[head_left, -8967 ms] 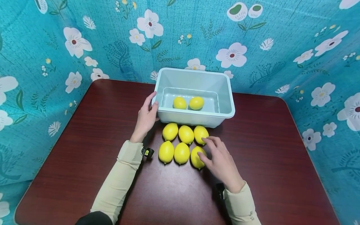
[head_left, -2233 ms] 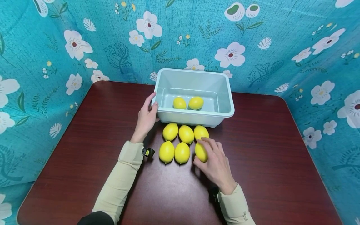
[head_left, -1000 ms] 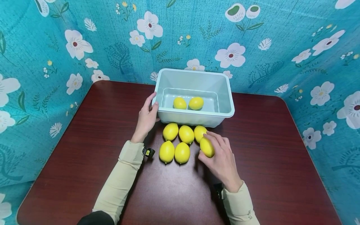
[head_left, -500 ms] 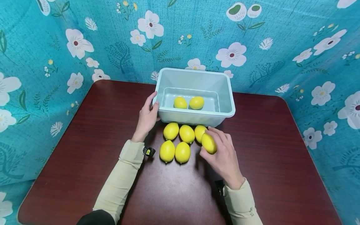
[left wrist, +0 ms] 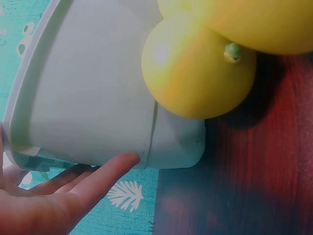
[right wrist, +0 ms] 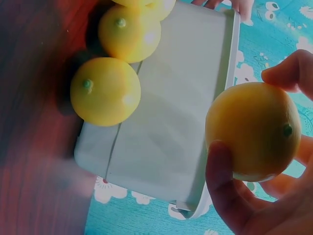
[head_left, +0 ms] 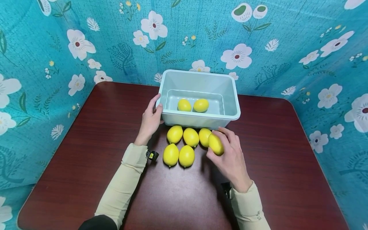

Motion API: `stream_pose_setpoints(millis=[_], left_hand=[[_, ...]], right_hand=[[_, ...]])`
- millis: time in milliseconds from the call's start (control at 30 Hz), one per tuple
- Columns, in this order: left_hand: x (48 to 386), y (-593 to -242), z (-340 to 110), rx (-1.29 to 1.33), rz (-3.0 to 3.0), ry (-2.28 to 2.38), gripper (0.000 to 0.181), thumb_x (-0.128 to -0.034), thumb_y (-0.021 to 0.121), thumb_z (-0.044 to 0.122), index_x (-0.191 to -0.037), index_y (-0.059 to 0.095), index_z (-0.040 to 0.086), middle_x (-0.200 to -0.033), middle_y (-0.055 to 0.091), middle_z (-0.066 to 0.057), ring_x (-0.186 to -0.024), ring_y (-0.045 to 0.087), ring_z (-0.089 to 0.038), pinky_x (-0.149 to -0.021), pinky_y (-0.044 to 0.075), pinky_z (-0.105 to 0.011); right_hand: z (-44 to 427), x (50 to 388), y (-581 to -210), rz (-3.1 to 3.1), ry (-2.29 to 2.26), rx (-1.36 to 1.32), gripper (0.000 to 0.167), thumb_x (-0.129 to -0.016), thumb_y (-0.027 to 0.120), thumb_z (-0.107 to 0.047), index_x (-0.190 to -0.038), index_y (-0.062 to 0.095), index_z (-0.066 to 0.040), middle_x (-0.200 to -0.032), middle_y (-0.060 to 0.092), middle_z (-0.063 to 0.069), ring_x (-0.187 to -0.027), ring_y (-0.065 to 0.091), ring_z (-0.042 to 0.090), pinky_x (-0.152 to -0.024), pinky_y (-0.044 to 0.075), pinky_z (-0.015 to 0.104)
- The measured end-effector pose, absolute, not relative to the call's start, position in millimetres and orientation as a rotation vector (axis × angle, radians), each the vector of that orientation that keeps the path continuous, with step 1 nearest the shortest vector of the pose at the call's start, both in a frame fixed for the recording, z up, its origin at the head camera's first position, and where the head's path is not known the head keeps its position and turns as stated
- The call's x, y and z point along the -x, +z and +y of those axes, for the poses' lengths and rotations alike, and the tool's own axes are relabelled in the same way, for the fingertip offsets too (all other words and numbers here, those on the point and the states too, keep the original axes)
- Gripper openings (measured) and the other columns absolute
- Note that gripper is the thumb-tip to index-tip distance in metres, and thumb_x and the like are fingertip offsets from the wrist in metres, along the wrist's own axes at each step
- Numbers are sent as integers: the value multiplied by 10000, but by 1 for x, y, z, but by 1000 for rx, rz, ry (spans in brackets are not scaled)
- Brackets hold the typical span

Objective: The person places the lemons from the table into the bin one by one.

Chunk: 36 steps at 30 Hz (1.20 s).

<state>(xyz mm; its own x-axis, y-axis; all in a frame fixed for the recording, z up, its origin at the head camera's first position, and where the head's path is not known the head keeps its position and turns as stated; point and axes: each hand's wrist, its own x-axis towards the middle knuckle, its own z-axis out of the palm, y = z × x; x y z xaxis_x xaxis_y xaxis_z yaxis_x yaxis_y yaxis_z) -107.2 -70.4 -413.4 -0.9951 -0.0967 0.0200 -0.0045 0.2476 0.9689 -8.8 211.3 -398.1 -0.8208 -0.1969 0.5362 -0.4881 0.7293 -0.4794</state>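
Observation:
My right hand (head_left: 231, 159) grips a yellow lemon (head_left: 215, 144) between thumb and fingers, raised off the table beside the right end of the back row. In the right wrist view this lemon (right wrist: 252, 129) sits well within the curled fingers. My left hand (head_left: 149, 124) rests against the left side of a pale blue plastic bin (head_left: 198, 120), its fingers fairly straight along the wall. Two lemons (head_left: 201, 105) lie inside the bin. In front of it stand three lemons (head_left: 191, 137) in a back row and two lemons (head_left: 186, 156) in a nearer row.
The dark red-brown table (head_left: 178, 198) has rounded corners. Behind it and at both sides hangs a turquoise floral cloth (head_left: 189, 25), close to the bin's back. Each wrist wears a small black device (head_left: 152, 156).
My right hand has picked up the rightmost lemon of the nearer row and carried it up and slightly right, toward the bin's front right corner. My left hand stays put.

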Motion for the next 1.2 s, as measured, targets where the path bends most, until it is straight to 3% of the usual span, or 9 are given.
stream_pose_setpoints(millis=[267, 1200], left_hand=[[107, -413, -71, -102, -2417, -1877, 461, -1018, 414, 401, -1468, 323, 437, -1535, 387, 12, -1238, 533, -268, -830, 567, -495], [107, -413, -69, -111, -2419, -1865, 461, -1018, 421, 389, -1469, 331, 428, -1528, 400, 4, -1219, 546, -269, -812, 576, -475]], right_hand=[[216, 12, -394, -2480, 881, -510, 492, -734, 726, -164, -1212, 632, -94, -1333, 501, 143, -1109, 483, 331, -799, 443, 423], [226, 27, -377, -2413, 876, -469, 529, -737, 721, -97, -1256, 619, -89, -1323, 489, 180, -1130, 459, 350, -791, 431, 441]])
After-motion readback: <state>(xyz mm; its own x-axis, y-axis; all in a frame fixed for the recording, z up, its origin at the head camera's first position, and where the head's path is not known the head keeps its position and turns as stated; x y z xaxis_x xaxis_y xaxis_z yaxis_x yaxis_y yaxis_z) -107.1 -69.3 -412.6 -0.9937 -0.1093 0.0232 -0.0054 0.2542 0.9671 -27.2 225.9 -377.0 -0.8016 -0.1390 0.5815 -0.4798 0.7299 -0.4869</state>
